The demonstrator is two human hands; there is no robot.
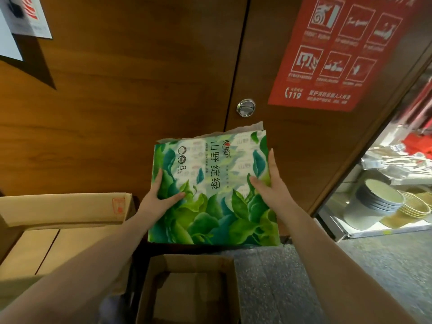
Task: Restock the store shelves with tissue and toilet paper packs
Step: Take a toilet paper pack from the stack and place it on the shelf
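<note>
Head view: at the centre of the frame a tissue pack [210,190], wrapped in green leaf-printed plastic with Chinese lettering and an "8" near its upper left, is held up between both hands in front of a brown wooden door [145,90]. The left hand [159,197] grips the pack's left edge: its thumb lies across the printed front, pointing toward the middle, and the other fingers reach up along the side, curled round the edge. The right hand [271,185] grips the right edge the same way, thumb pressed flat on the front face, fingers stretched upward along the side, with the longest fingertip reaching toward the upper right corner. How the fingers lie behind the pack cannot be told. The pack's torn top flap stands up just below a round metal door handle [245,107].

In the upper right of the frame a red fire-safety poster [332,54] with white pictograms and "119" is stuck to the door. At lower centre, just under the pack, an open cardboard box [187,288] shows a bare bottom. A larger cardboard carton [60,211] sits at the left edge. At the right edge, low store shelving holds a stack of paper bowls [374,202] and straw-coloured baskets [416,206].
</note>
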